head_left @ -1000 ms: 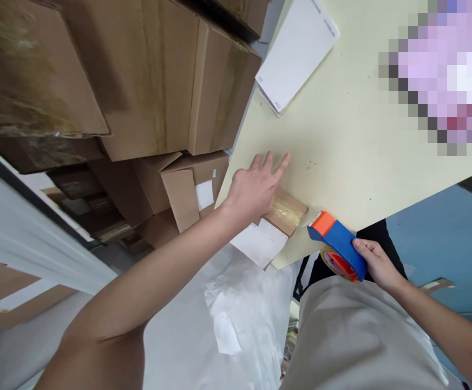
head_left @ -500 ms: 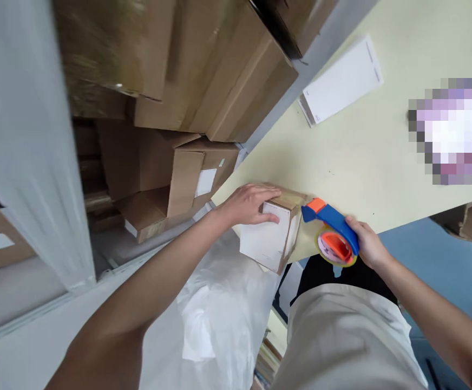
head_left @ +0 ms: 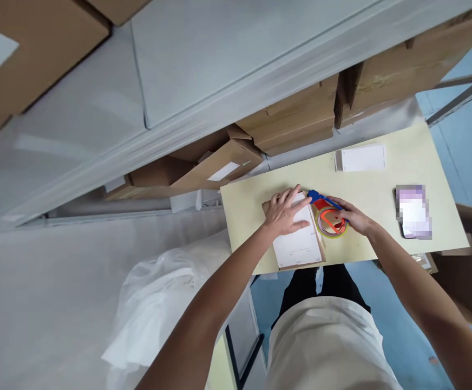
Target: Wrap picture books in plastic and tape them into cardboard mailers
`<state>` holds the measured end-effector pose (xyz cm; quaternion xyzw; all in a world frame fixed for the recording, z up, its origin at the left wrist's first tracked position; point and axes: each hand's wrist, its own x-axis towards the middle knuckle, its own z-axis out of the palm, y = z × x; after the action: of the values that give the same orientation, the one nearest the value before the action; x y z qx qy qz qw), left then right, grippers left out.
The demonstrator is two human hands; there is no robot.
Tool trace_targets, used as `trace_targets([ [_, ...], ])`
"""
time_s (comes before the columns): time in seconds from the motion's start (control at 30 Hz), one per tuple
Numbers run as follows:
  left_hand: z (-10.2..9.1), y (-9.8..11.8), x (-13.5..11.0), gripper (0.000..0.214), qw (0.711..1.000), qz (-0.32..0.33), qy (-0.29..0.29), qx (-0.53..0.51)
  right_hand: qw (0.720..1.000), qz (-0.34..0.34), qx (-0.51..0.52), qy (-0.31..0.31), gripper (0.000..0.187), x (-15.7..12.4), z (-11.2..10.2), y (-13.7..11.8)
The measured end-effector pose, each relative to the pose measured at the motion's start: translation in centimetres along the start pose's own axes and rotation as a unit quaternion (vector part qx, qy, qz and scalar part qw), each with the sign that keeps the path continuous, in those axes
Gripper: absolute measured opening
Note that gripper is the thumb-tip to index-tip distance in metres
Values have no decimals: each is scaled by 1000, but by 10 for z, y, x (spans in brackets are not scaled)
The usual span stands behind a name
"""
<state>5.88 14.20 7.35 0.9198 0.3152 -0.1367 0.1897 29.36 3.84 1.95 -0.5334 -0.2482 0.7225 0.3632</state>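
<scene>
My left hand [head_left: 288, 214] lies with fingers spread and thumb out, pressing on the cardboard box [head_left: 321, 250] without gripping it, while my right hand [head_left: 354, 218] is closed around the blue end of the tape dispenser [head_left: 320, 202], whose tip is just beside my left fingertips. Under my left palm, the white label [head_left: 296, 250] on the box carries a few lines of print too small for me to read. Beyond my right hand, the white paper stack [head_left: 362, 158] shows only faint marks; the thing nearer that side [head_left: 413, 211] is blurred out. Past my left hand, an open carton [head_left: 203, 181] has a white sticker [head_left: 223, 171], also unreadable. Half a second ago my left hand clasped the box's upper edge; now it is flat across the labelled face, which has turned up toward me, and more of the table [head_left: 242, 216] shows.
</scene>
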Motion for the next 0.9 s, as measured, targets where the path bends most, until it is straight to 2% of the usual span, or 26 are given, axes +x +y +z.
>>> trace_targets([
  [0.1,-3,0,2,71,1000,-21,1,-2,995,-4,-99,-19,82,0,-1,-1],
  [0.17,-3,1,3,70,1000,-29,4,-3,990,1,-139,-9,87,-3,-2,-2],
  [0.3,-3,5,1,68,999,-34,9,-1,980,-2,-197,25,90,-32,-7,13],
  [0.37,-2,6,1,67,999,-38,9,1,976,-8,-217,20,90,-62,-8,34],
  [0.47,-3,7,1,66,999,-39,10,0,973,-22,-231,15,89,-117,0,79],
  [0.53,-4,8,2,66,999,-34,13,-3,970,-26,-239,36,89,-146,13,109],
  [0.6,-5,8,3,65,999,-42,21,-8,970,-32,-232,72,90,-160,30,129],
  [0.67,-5,7,1,63,996,-80,39,-18,972,-36,-204,111,89,-156,45,134],
  [0.73,-4,4,-4,62,984,-162,65,-35,976,-34,-166,140,89,-137,52,123],
  [0.83,2,0,-20,71,939,-327,84,-70,979,-35,-123,157,88,-92,44,80],
  [0.9,5,-1,-31,84,920,-374,82,-77,983,-37,-102,149,84,-58,31,44],
])
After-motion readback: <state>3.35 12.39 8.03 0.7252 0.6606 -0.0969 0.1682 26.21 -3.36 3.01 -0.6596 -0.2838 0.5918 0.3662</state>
